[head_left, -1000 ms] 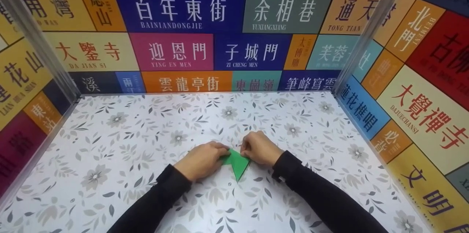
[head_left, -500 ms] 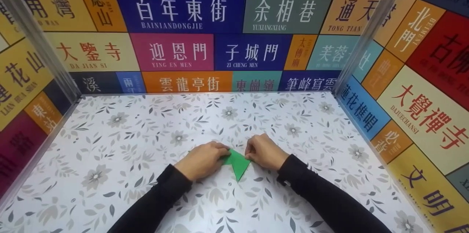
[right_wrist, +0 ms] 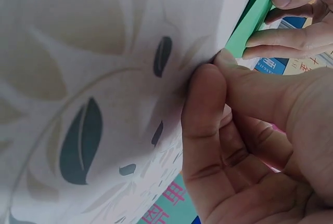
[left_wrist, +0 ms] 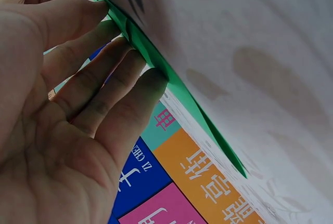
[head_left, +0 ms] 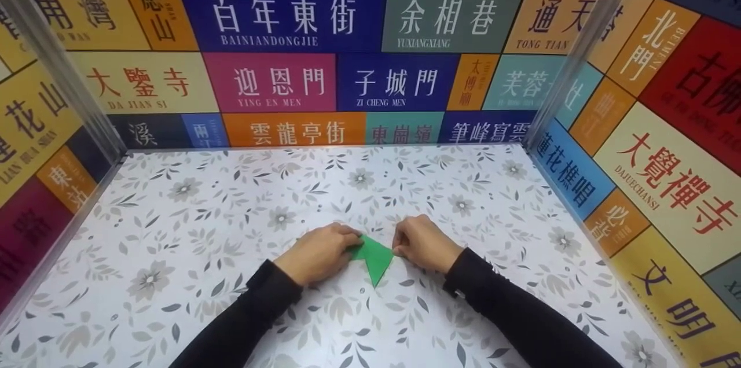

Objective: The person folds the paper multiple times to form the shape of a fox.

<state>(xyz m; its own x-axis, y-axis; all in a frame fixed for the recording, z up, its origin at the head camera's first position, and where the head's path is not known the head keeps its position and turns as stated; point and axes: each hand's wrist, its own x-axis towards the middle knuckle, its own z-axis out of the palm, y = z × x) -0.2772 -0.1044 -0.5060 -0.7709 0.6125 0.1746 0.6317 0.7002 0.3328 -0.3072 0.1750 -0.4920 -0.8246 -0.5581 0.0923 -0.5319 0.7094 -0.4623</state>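
A folded piece of green origami paper (head_left: 379, 261) lies on the table, one point toward me. Its left part is under my left hand (head_left: 321, 252), whose fairly straight fingers press on it; in the left wrist view the fingertips line up along the green paper (left_wrist: 190, 102), seen nearly edge-on. At the paper's right corner, my right hand (head_left: 425, 243) has its thumb and index finger pinched together. The right wrist view shows those two tips meeting right at the end of the green paper (right_wrist: 244, 31), the other fingers curled behind.
The tabletop (head_left: 231, 310) is white with grey flowers and leaves. Upright panels covered in colourful name signs (head_left: 278, 81) enclose it at the back, left and right. Clear corner strips (head_left: 558, 78) join the panels.
My right hand has slid a little to the right and toward me along the paper's edge, showing more of the right corner. The left hand and the paper have stayed in place.
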